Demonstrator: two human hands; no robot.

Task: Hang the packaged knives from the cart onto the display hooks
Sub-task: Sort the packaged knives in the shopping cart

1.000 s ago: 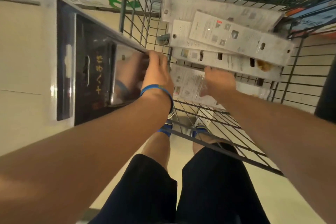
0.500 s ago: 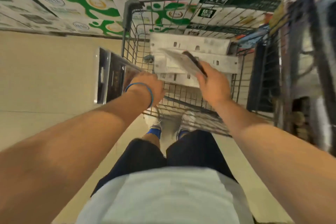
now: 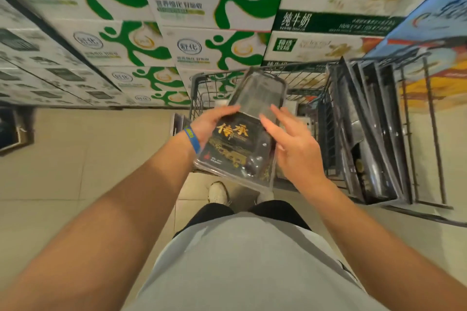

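Holding one packaged knife (image 3: 242, 139) up over the near end of the cart (image 3: 214, 75), clear of the basket, between both hands. Clasping its left edge with the left hand (image 3: 208, 124), fingers running along that edge toward the far end. Laying the right hand (image 3: 293, 149) against the right edge, fingers straight and spread, blurred, not curled round anything that shows. Long axis near-to-far, tipped slightly right: black printed card at the near end, clear blister at the far end, face up toward the camera. No telling where the hang hole is, because of blur. No display hooks in view, so no telling which way to carry. Probably needs a turn of the body first, then the hole end leading. Equally close to both hands, with the left doing the carrying by the look of it. Also seen: more dark packs (image 3: 366, 121) on edge at the cart's right side, another pack (image 3: 178, 122) leaning outside its left side, milk cartons (image 3: 177, 33) stacked beyond.
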